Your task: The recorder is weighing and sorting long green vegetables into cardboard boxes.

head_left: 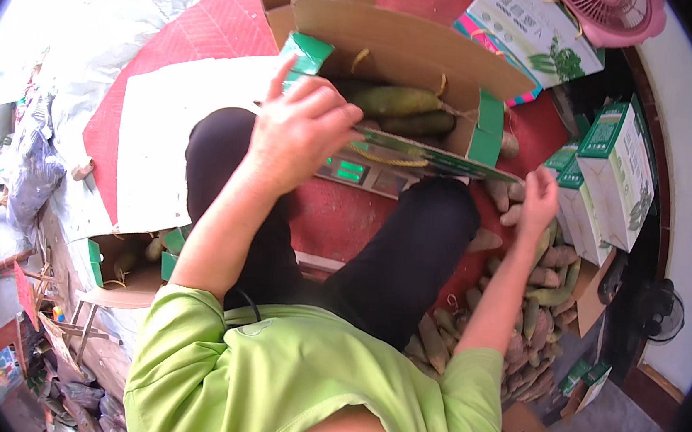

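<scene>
An open cardboard box (412,52) with green corners sits on a flat scale (366,176) with a lit green display, between my knees. Several long green and brown vegetables (402,105) lie inside it. My left hand (300,132) hovers over the box's near left corner, fingers spread and partly curled, nothing visible in it. My right hand (539,197) reaches down to the top of a pile of the same vegetables (537,309) at my right and touches one. Its fingers are hidden behind the hand.
Green and white cartons (616,179) stand stacked at the right, another carton (535,26) lies at the back. A pink fan (611,12) is top right, a black fan (657,313) at far right. A smaller open box (120,265) with vegetables sits at my left on white sheeting.
</scene>
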The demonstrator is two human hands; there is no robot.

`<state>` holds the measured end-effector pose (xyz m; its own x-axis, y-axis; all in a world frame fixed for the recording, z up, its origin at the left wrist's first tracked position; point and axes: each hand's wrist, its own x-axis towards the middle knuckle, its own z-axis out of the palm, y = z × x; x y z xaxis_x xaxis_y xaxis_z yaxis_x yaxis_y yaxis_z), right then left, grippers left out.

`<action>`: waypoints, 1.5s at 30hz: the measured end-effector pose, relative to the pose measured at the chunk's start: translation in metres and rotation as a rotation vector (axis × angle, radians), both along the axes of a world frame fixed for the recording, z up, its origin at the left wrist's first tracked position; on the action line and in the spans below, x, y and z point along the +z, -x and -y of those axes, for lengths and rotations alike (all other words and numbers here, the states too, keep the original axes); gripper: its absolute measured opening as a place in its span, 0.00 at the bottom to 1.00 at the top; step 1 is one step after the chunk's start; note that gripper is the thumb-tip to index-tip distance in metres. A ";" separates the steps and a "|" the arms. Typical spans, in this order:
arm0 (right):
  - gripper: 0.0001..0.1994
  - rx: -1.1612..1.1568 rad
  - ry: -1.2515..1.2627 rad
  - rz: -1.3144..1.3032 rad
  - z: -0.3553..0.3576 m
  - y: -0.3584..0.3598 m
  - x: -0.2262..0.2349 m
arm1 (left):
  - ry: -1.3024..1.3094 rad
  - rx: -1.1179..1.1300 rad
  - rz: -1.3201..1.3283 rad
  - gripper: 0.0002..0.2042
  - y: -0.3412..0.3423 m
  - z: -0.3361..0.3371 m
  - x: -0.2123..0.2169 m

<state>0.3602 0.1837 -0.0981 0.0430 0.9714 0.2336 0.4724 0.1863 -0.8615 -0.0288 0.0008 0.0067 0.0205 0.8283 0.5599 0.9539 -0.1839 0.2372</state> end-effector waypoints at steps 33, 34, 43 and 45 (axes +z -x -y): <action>0.06 0.726 -0.757 0.914 -0.009 0.353 0.203 | 0.116 0.189 -0.132 0.02 0.171 0.094 0.037; 0.06 0.721 -0.756 0.914 -0.005 0.365 0.203 | 0.115 0.216 -0.145 0.02 0.178 0.102 0.041; 0.07 0.894 -0.758 0.806 0.089 0.477 0.167 | 0.202 0.439 -0.237 0.04 0.228 0.224 0.049; 0.09 0.969 -0.694 0.792 0.121 0.494 0.156 | 0.275 0.509 -0.278 0.04 0.232 0.257 0.044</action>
<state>-0.1342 0.0629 0.0576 -0.9229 0.2227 0.3142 0.2222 0.9743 -0.0380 -0.2612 -0.2558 0.0505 -0.2990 0.8854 0.3558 0.9386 0.3402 -0.0578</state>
